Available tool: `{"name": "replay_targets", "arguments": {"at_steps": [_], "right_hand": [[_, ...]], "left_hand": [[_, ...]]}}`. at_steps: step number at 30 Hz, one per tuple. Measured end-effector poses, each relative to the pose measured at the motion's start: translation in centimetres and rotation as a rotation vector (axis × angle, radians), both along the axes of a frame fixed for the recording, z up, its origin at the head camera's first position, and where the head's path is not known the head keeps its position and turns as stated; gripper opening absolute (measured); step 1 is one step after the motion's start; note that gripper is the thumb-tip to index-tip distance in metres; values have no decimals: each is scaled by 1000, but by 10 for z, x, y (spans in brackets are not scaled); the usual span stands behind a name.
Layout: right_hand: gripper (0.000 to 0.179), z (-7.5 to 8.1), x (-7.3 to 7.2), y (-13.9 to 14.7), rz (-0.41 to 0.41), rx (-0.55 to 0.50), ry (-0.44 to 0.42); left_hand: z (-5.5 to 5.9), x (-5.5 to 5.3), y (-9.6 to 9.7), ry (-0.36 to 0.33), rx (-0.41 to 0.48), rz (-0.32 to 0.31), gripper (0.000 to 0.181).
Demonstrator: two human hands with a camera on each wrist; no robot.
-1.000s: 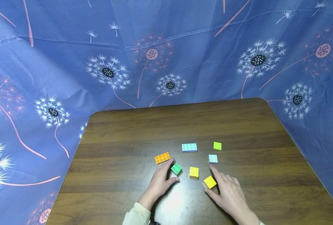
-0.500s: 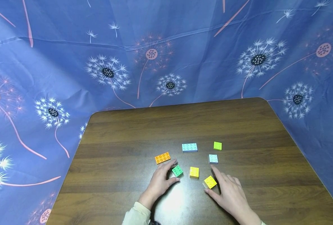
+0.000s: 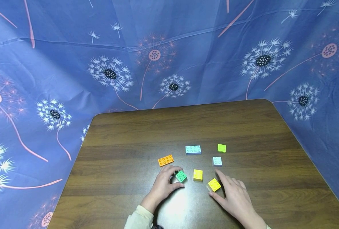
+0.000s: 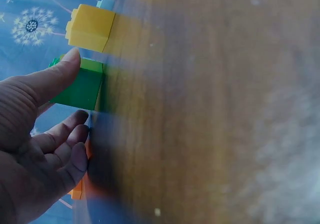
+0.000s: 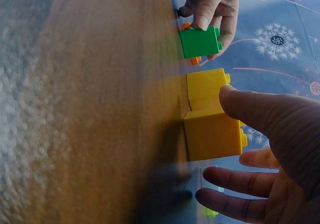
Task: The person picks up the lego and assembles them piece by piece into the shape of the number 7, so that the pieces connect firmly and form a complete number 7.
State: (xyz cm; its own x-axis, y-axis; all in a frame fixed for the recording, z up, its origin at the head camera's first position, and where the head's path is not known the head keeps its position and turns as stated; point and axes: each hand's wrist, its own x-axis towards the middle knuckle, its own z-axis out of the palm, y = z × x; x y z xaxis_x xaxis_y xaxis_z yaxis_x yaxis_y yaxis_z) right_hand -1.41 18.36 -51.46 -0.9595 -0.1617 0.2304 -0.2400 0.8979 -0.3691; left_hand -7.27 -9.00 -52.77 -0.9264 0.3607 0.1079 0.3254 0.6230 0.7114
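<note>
In the head view my left hand (image 3: 161,186) curves its index finger and thumb around a green toy brick (image 3: 181,176); the thumb overlaps this brick in the left wrist view. My right hand (image 3: 234,196) lies loosely spread beside a yellow toy brick (image 3: 214,184), thumb near its front corner and index finger stretched out past its far side. A second yellow brick (image 3: 198,175) stands between the two hands, and its side shows behind the nearer yellow one in the right wrist view. All the bricks have studs on top.
An orange brick (image 3: 165,160) lies just beyond my left hand. Farther back are a long light-blue brick (image 3: 193,150), a small pale-blue brick (image 3: 217,161) and a lime-green brick (image 3: 221,148). The wooden table (image 3: 123,136) ends at a blue dandelion-print cloth (image 3: 203,63).
The green brick has shifted slightly toward me and to the right, with my left index finger curling in behind it. My right hand and the other bricks have hardly moved.
</note>
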Motion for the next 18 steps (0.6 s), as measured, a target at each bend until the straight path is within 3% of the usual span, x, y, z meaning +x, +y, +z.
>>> {"name": "replay_targets", "arguments": {"at_steps": [12, 18], "right_hand": [[83, -1, 0, 1, -16, -25, -62], [79, -3, 1, 0, -18, -40, -12]], "left_hand": [[-1, 9, 2, 6, -68, 49, 51], [-1, 13, 5, 35, -73, 41, 52]]}}
